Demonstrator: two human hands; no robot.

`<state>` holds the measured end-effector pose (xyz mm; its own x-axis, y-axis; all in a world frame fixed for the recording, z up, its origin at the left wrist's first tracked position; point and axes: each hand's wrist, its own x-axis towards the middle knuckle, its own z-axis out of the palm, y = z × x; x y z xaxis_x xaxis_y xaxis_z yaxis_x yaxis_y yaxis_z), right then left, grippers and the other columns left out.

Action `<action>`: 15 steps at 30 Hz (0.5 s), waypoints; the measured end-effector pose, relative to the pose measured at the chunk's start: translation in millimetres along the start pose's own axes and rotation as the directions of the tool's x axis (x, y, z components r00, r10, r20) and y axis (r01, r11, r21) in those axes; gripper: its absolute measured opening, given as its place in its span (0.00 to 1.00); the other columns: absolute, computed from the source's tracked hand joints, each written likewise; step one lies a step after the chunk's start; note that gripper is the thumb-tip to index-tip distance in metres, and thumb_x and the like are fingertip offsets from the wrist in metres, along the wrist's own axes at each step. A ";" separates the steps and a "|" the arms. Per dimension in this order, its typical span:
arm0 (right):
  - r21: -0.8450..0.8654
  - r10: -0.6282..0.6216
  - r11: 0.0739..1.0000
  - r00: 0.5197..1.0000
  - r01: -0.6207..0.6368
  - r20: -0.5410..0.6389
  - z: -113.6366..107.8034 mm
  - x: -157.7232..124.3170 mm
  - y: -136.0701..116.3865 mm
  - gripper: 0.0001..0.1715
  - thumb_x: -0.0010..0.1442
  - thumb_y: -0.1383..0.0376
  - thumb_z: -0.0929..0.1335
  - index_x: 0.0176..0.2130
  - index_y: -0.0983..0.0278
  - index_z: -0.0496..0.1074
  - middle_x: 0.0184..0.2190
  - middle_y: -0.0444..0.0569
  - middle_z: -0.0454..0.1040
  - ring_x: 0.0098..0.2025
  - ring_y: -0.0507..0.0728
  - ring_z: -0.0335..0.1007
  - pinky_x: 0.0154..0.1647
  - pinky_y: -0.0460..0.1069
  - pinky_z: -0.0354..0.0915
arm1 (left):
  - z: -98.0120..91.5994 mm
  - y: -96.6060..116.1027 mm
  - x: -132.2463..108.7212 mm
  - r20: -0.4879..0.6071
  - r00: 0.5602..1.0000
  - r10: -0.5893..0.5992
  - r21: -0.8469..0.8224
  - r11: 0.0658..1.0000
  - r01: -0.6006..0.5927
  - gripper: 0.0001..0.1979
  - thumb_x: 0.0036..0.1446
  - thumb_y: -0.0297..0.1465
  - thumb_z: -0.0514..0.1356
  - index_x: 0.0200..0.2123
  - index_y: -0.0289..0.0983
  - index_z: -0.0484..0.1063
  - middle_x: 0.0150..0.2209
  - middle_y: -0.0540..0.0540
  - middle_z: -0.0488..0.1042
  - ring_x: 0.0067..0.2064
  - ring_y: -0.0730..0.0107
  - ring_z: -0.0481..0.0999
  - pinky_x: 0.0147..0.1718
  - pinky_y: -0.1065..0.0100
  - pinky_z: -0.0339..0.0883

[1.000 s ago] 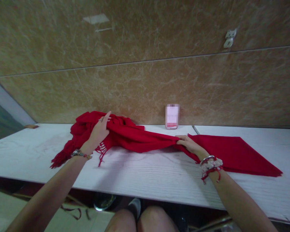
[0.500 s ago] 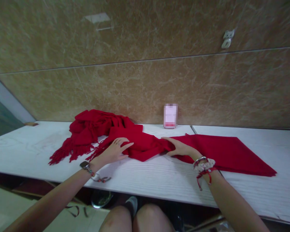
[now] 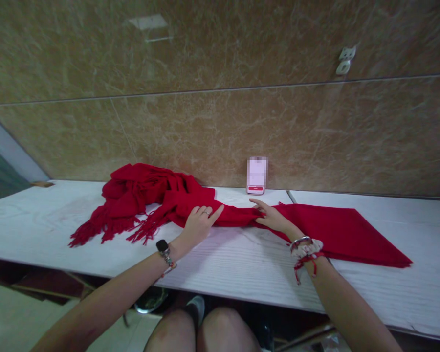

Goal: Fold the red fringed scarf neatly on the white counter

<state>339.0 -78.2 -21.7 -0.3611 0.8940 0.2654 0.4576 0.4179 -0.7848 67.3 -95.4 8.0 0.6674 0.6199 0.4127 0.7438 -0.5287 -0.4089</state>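
Presently | left hand [image 3: 199, 224], right hand [image 3: 274, 218] apart on red fringed fabric [image 3: 236, 216], grips unclear | pink rectangular phone [image 3: 256, 176], white wooden surface [image 3: 220, 264], back edge

The phone [image 3: 257, 174] is blurred by coarse squares. Parts of the gathered red cloth [image 3: 185, 199] are covered by the left hand [image 3: 197, 226] and right hand [image 3: 276, 218]. The bowl [image 3: 151, 302] beneath the tabletop [image 3: 242, 266] is partly hidden, and both forearms [image 3: 110, 297] are cut off at the near edge.
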 end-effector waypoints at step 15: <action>0.023 0.100 0.994 0.989 -0.103 0.113 -6.7 -3.5 -6.8 0.42 0.44 0.66 0.69 0.58 0.63 0.54 0.53 0.54 0.63 0.54 0.60 0.59 0.56 0.58 0.54 | -42.2 -170.0 -61.0 0.000 0.953 -0.304 -0.046 0.952 0.304 0.22 0.46 0.20 0.45 0.43 0.34 0.70 0.31 0.44 0.71 0.39 0.63 0.68 0.42 0.63 0.62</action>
<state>342.6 -83.1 -13.5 -0.4031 0.9072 0.1206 0.4740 0.3197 -0.8205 -98.4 -67.9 86.7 0.4094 0.7515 0.5174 0.9124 -0.3411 -0.2264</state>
